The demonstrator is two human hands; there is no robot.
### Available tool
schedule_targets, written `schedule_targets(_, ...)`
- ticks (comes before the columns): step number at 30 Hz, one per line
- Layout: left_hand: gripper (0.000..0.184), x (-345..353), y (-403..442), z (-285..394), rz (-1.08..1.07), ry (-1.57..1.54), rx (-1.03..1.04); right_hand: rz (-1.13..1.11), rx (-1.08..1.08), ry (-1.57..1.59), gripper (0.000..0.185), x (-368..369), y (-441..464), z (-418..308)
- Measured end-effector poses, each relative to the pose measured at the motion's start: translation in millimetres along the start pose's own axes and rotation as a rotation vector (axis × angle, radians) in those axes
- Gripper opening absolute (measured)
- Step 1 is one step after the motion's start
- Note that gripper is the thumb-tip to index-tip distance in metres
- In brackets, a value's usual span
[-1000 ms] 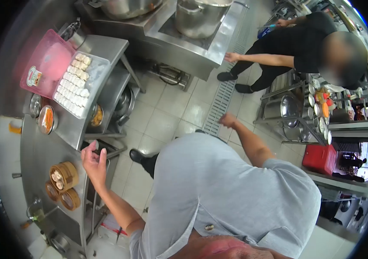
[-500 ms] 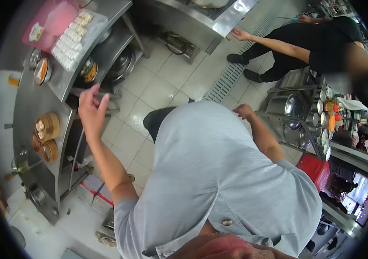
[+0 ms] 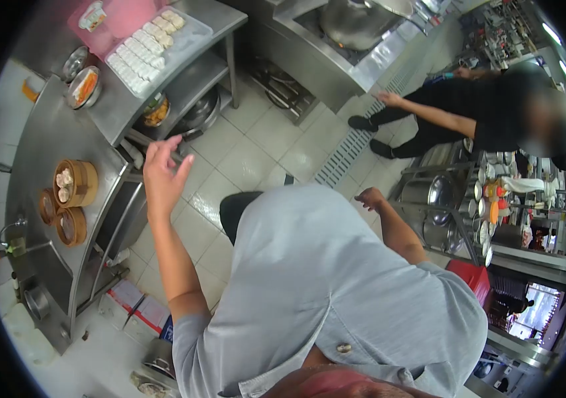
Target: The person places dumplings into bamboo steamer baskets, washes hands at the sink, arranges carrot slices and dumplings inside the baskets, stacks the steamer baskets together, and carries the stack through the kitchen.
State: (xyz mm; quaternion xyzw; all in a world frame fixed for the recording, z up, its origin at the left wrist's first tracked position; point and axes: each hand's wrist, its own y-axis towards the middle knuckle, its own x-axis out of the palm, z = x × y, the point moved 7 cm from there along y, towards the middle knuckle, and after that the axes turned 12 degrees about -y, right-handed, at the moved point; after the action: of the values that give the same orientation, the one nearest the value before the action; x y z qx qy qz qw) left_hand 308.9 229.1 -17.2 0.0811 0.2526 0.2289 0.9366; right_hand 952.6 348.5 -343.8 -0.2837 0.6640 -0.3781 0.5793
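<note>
My left hand (image 3: 165,176) is raised in the air with its fingers and thumb apart, holding nothing. It is nearest to the edge of the steel counter (image 3: 107,136) and appears above the floor in front of it. My right hand (image 3: 370,198) hangs on the other side of my body, partly seen, with loosely bent fingers and nothing visible in it. On the left counter are a bamboo steamer (image 3: 84,182) with pale dumplings, smaller bamboo steamers (image 3: 69,227), and a metal bowl (image 3: 84,88) with orange and white food.
A tray (image 3: 200,33) of white rolls sits beside a pink tub (image 3: 127,16). A large pot (image 3: 356,26) stands on the stove. A co-worker in black (image 3: 489,109) is near the floor drain (image 3: 339,162). Shelves (image 3: 442,199) hold pots and containers at right.
The view has shifted, bringing the large pot on the stove further into sight. My left hand remains raised with fingers spread. The co-worker's outstretched arm has shifted slightly.
</note>
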Motion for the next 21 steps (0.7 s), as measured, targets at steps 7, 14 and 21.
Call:
schedule_targets(7,0.043,-70,-10,-25,0.045,0.054,-0.033,0.482,-0.632,-0.808,0.031,-20,3,-179)
schedule_targets(14,0.047,-113,12,-67,0.036,-0.004,-0.14,0.501,-0.532,-0.185,0.044,-52,-46,-339)
schedule_targets(21,0.048,-133,89,-77,0.058,0.105,-0.176,0.507,-0.798,0.13,0.036,-106,-96,-480)
